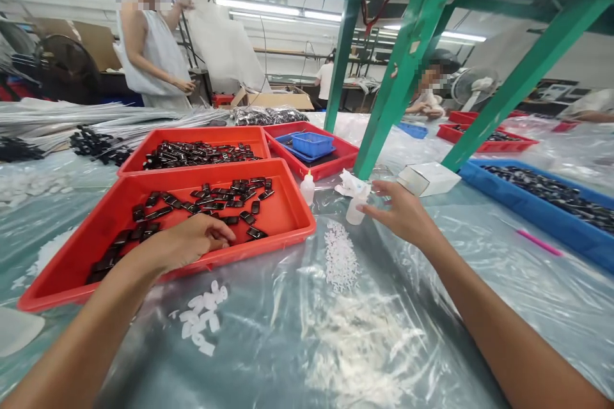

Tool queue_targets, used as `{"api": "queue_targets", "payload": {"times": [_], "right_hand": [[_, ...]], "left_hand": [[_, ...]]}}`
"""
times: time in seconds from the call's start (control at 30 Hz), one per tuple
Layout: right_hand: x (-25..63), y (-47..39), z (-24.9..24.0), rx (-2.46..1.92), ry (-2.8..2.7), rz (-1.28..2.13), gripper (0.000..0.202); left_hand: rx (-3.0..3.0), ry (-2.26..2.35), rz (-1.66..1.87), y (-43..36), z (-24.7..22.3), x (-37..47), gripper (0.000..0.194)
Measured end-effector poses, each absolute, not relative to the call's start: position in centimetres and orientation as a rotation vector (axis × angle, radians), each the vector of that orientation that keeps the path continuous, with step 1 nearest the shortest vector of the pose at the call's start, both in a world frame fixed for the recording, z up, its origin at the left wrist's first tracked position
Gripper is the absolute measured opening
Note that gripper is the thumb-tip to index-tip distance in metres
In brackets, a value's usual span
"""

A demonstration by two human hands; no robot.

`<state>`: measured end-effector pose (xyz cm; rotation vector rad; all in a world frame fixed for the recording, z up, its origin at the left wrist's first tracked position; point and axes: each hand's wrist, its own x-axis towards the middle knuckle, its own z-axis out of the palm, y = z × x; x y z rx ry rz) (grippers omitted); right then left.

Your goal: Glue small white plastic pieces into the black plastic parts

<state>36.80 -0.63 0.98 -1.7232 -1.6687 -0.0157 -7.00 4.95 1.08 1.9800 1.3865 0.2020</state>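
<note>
My left hand (199,239) is over the near edge of a red tray (292,214), its fingers curled inward. Whatever may be between those fingertips is hidden. Small glossy black plastic parts (211,201) lie scattered in that tray. On the right, my right hand (396,208) has its fingers apart beside a small white squeeze bottle (355,209), with the thumb tip at or very near its side. Crumpled white tissue (352,184) covers the bottle's top. A second bottle (307,189) with a yellowish tip stands by the tray's corner.
Tiny white pieces (341,259) and flat white pads (201,316) lie on the plastic-covered table. Behind are another red tray (192,134) of black parts and small blue trays (311,144). Green posts (400,70), a white box (429,179) and a blue tray (542,204) stand right. People are beyond.
</note>
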Motion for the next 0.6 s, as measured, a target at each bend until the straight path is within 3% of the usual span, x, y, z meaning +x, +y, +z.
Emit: {"api": "queue_targets", "payload": {"times": [0.2,0.4,0.6], "right_hand": [[35.8,0.1,0.0,-1.834,-1.728,0.142,0.038],[34.7,-1.0,1.7,-1.683,-1.764,0.145,0.047],[31.8,-3.4,2.3,-1.408,-1.799,0.443,0.054]], "left_hand": [[1.964,1.327,0.037,3.8,3.0,-7.1,0.028],[1.989,1.298,0.123,2.0,4.0,-7.5,0.028],[1.986,1.288,0.114,1.4,3.9,-8.3,0.029]]}}
